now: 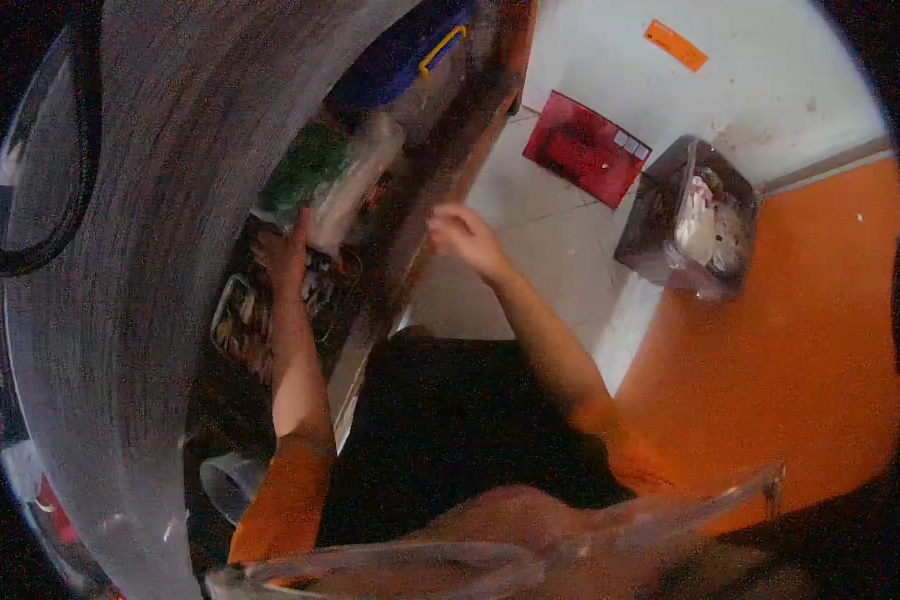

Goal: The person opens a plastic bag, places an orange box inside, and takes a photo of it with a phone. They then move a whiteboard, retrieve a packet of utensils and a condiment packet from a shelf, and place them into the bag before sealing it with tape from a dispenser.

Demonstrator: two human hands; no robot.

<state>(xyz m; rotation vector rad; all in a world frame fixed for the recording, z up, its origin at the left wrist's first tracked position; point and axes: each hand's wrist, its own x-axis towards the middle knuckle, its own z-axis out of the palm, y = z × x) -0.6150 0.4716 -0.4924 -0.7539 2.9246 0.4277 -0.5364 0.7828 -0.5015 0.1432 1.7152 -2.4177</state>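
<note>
My left hand (283, 262) reaches in below the edge of the grey worktop, thumb and fingers spread. It is over a clear tray (222, 325) filled with small dark and shiny pieces, too blurred to name. Just beyond the fingertips lies a clear plastic bag (362, 180) with something green (308, 165) beside or inside it. My right hand (462, 236) hovers in the air past the shelf's outer edge, fingers curled in and nothing visible in them.
The grey worktop (190, 150) overhangs the shelf. A blue bin (390, 65) with a yellow handle stands further along it. On the tiled floor are a red box (585, 150) and a dark waste bin (660, 235) holding rubbish, by the white wall (760, 80).
</note>
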